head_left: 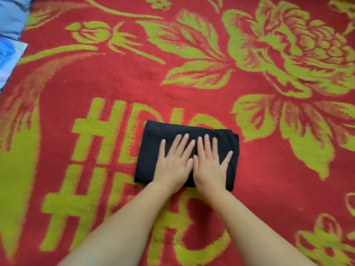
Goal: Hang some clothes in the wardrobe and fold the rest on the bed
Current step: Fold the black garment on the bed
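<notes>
Black garment (153,135), folded rectangular on plush red blanket (269,189), lies under flat-fingered left hand (173,164) and right hand (210,166).

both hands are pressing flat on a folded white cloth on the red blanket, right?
Not quite: the cloth is black, not white. The head view shows the left hand and the right hand pressing flat on it, folded, on the red blanket.

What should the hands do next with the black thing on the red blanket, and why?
Probably lift both hands off and set it aside. The black garment already lies folded into a small neat rectangle on the red blanket, and the left hand and right hand lie flat on it, fingers spread, so the fold looks finished.
</notes>
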### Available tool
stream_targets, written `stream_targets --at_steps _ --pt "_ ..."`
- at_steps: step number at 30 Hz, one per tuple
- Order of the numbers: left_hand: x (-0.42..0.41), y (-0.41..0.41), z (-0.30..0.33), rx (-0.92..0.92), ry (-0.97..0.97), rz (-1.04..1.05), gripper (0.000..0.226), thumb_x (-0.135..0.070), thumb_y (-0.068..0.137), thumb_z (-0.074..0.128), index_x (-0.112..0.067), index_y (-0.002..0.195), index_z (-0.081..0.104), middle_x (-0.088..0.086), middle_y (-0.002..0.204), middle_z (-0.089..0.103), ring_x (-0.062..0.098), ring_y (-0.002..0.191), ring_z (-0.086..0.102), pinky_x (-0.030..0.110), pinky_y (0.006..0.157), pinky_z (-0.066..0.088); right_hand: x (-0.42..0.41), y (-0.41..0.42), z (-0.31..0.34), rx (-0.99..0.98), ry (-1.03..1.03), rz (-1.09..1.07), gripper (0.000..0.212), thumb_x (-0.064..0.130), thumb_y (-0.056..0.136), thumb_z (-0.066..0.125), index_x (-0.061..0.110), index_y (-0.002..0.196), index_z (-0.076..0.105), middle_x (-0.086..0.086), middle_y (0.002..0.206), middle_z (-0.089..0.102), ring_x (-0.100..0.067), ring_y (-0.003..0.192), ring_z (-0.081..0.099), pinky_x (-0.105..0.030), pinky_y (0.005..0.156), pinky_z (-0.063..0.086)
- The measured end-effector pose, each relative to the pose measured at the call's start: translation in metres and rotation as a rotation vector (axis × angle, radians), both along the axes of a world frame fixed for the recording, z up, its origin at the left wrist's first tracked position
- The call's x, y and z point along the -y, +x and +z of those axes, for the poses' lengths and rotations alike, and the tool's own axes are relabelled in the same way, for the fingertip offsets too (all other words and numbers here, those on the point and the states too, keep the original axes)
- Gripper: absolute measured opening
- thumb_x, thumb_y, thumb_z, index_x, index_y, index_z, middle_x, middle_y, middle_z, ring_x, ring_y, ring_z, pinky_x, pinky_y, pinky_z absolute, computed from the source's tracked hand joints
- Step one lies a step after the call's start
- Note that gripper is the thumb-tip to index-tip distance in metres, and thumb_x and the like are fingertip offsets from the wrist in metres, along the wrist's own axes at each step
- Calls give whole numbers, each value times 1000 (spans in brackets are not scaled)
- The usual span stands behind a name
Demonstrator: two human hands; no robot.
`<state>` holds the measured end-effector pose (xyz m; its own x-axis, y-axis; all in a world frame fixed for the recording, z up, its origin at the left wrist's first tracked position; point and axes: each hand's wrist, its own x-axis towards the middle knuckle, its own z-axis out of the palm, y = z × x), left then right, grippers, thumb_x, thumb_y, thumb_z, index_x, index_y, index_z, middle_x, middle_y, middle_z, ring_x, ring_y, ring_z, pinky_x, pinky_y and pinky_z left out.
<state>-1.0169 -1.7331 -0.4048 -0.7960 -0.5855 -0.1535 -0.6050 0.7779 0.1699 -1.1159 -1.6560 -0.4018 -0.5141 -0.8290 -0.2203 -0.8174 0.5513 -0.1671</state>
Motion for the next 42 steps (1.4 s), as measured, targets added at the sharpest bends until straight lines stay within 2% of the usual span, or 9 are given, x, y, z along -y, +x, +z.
stream_targets --at_steps 3,8,12,14,17,19,24,34,42 --pt "11 18 -16 39 71 118 58 -48 98 16 -28 152 8 -6 160 0 13 148 -1 44 116 -9 -16 -19 -6 -25 109 18 56 42 102 15 26 153 -2 9 160 -9 -11 145 -19 -56 111 -18" --pt "36 82 -7 127 73 254 61 -48 100 18 -23 153 2 -5 160 -5 15 148 -5 50 117 -3 -42 -73 19 34 240 -103 58 39 102 16 19 154 -3 7 161 -13 -15 147 -14 -61 115 -3" --pt "17 96 19 14 -29 -91 71 -49 88 35 -10 147 28 11 155 23 27 143 25 61 111 24 -46 -38 35 56 47 220 78 36 90 45 24 154 1 1 160 -10 -21 146 -18 -67 110 -2" --pt "-3 89 17 2 -53 -250 78 -40 77 58 -14 147 34 15 153 29 31 141 30 65 105 30 -51 -9 27 50 125 356 92 28 85 52 36 149 -14 2 156 -25 -25 142 -29 -69 107 -7" --pt "-13 71 1 112 -31 -116 98 -26 83 60 -25 150 -11 14 158 -6 33 146 -4 66 112 4 -44 -1 7 -29 223 156 100 13 90 48 40 134 -37 4 147 -42 -29 137 -37 -70 106 -4" --pt "-1 58 -3 221 -75 -91 98 -15 92 46 -27 135 -41 8 154 -30 30 141 -26 63 109 -12 -33 -7 7 -48 242 125 99 8 92 48 40 140 -33 5 153 -35 -31 142 -29 -68 109 4" --pt "21 45 22 311 -30 -73 96 1 90 47 -31 147 -24 1 160 -16 33 146 -14 64 112 4 -16 -15 38 32 261 99 82 0 94 41 39 152 -2 8 161 -2 -33 148 -2 -57 111 25" --pt "28 45 223 194 -141 -85 76 -9 99 39 -30 151 -11 0 162 -2 30 148 2 59 112 18 -16 -18 247 -62 173 163 84 -2 93 45 38 152 1 6 161 7 -36 147 4 -60 109 25" --pt "-15 55 383 79 -286 -180 83 -5 93 46 -30 152 -7 1 161 4 29 147 8 57 110 25 -78 -1 411 -252 116 155 78 2 95 44 37 152 6 4 160 9 -38 146 9 -64 106 28"
